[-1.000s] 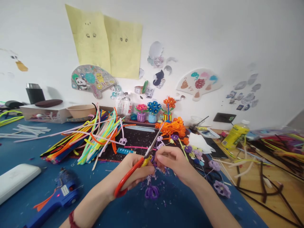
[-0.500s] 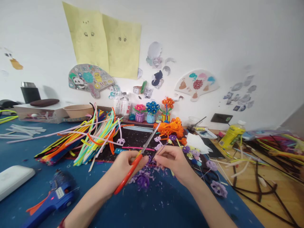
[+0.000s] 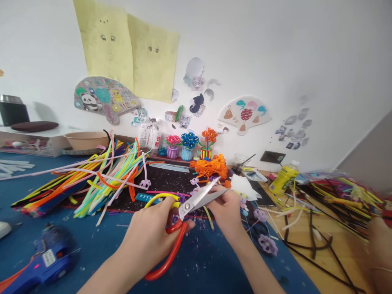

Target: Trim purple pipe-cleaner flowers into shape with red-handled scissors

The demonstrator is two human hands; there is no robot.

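Scissors spread wide beside the right hand

Clock centre: the scissors' screw, twelve toward the wall. The left hand (image 3: 150, 226), at eight, has its fingers wrapped round the handles of the scissors (image 3: 187, 207). The blades, nearly together half a second ago, now stand apart and reach toward two, just in front of the right hand (image 3: 225, 204) at three. That looks like a stance for cutting, though nothing can be seen between the blades. The right fingers are curled behind the metal; whether they grip anything I cannot tell. The purple coil seen on the mat earlier is out of sight, probably covered by the left hand. Another person's hand (image 3: 378, 241) has come in past three.

Counts, near to far:
- One glue gun (image 3: 45, 255), between eight and nine.
- Two lilac flowers, one at three (image 3: 260, 214), one nearer four (image 3: 268, 245); others, partly hidden, not counted.
- One yellow bottle (image 3: 283, 178), between two and three.
- One heap of orange flowers (image 3: 211, 166), at one; blooms too tangled to count.
- One bowl (image 3: 85, 141), at ten.
- Two clear bottles (image 3: 154, 140), at eleven.
- Three flowerpots (image 3: 187, 153), round twelve.
- Two fans: one (image 3: 104, 98) between ten and eleven, one (image 3: 245, 115) past one.
- Two yellow sheets (image 3: 153, 69), round eleven.
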